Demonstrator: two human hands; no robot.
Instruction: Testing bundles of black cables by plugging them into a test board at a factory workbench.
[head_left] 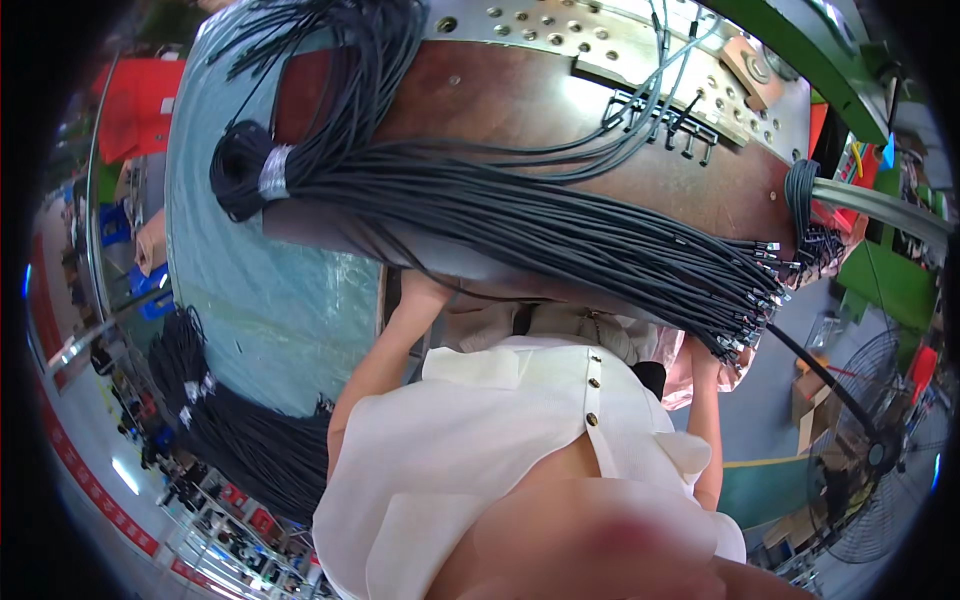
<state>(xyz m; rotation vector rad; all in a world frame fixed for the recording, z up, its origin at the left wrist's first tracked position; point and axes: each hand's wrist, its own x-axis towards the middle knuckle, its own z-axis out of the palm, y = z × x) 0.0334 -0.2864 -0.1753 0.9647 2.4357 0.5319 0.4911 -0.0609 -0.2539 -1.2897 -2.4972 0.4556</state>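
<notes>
A thick bundle of black cables (500, 203) stretches across the brown worktop (510, 90), from upper left to lower right. Silvery tape (274, 172) binds it near its looped left end. At the right, its many cable ends carry small metal-tipped connectors (765, 290), which overhang the near edge. My left hand (428, 287) is at the worktop's near edge, just below the bundle; its fingers are hidden there. Beneath the connector ends is my right hand (702, 350), mostly covered by the cables, beside a pink sheet (685, 380). What either hand grips does not show.
Another taped black cable bundle (265, 440) lies lower left, beside a plastic-covered bluish surface (220, 240). A perforated metal plate (540, 25) and a black pegged holder (690, 135) are at the back. A green machine frame (820, 60), a metal bar (880, 205) and a fan (878, 455) stand right.
</notes>
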